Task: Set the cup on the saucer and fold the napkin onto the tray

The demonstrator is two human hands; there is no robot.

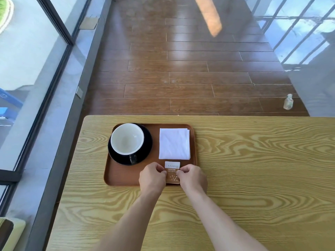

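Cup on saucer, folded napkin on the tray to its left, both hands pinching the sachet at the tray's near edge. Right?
Not quite: the napkin lies right of the cup and saucer, as the head view shows. The rest holds: both on the tray, left hand and right hand pinching the sachet.

Black saucer (pixel 116 153), white napkin (pixel 174 143), brown tray (pixel 125 175), packet (pixel 173 175) maybe brown-white.

A light wooden table (pixel 235 160) carried a brown tray (pixel 123 176) lying flat at its far left.
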